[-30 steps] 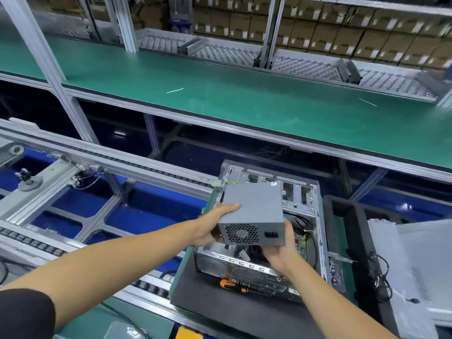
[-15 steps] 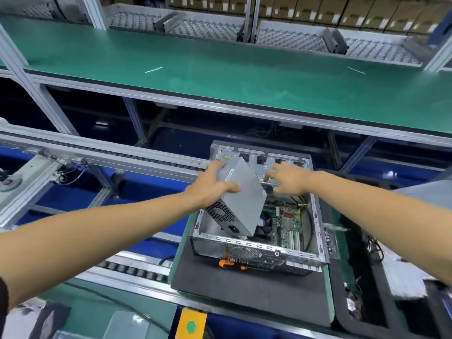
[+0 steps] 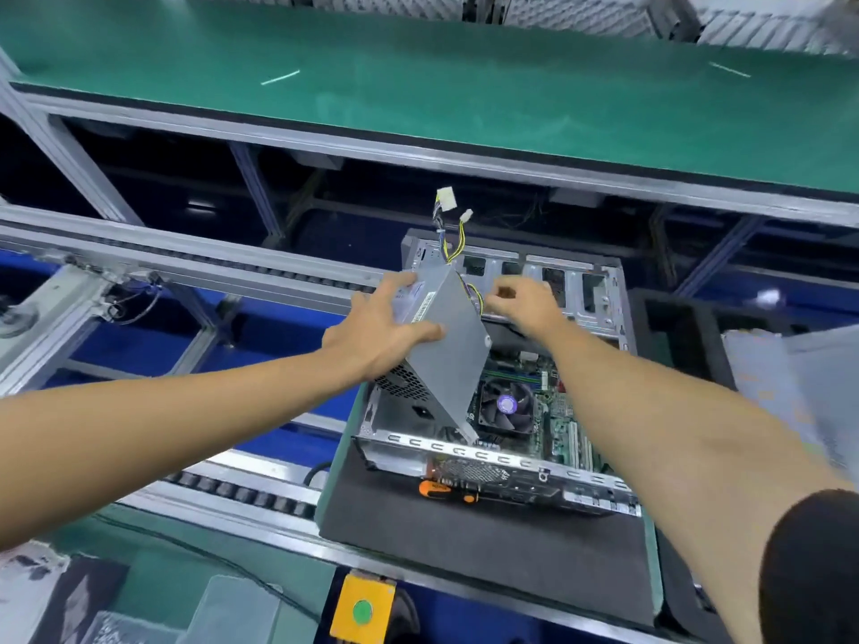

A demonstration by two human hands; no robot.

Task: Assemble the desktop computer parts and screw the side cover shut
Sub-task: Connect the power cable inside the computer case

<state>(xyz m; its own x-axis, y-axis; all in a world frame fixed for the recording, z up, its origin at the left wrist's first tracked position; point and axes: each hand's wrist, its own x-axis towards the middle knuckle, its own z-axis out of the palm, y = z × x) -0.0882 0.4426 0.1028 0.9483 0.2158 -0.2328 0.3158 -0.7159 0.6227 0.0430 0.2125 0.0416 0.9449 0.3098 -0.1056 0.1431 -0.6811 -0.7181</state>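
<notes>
Two bare hands work over an open computer case (image 3: pixel 581 309) that lies on its side on a dark foam mat (image 3: pixel 483 541). The left hand (image 3: pixel 376 332) grasps a grey power supply (image 3: pixel 446 360), thumb on its broad upper face and fingers wrapped over the far labelled edge. The power supply is tilted steeply, its lower corner down inside the near left part of the case and its upper end raised above the case's far wall. A vented face with a socket shows on its left side. From its upper end a bundle of yellow and black wires (image 3: pixel 458 239) rises, ending in two white plugs (image 3: pixel 445 197) that stand above the case. The right hand (image 3: pixel 525 302) is just beside the top edge of the power supply, fingers curled and pinching wires there; which wire it holds is blurred.

Inside the case, right of the power supply, sits a green circuit board with a black cooling fan (image 3: pixel 506 404). An orange-handled screwdriver (image 3: pixel 448 491) lies on the mat, touching the near wall of the case. A yellow box with a green button (image 3: pixel 362 611) sits at the near edge of the conveyor. A green shelf (image 3: pixel 465 95) runs across beyond the case.
</notes>
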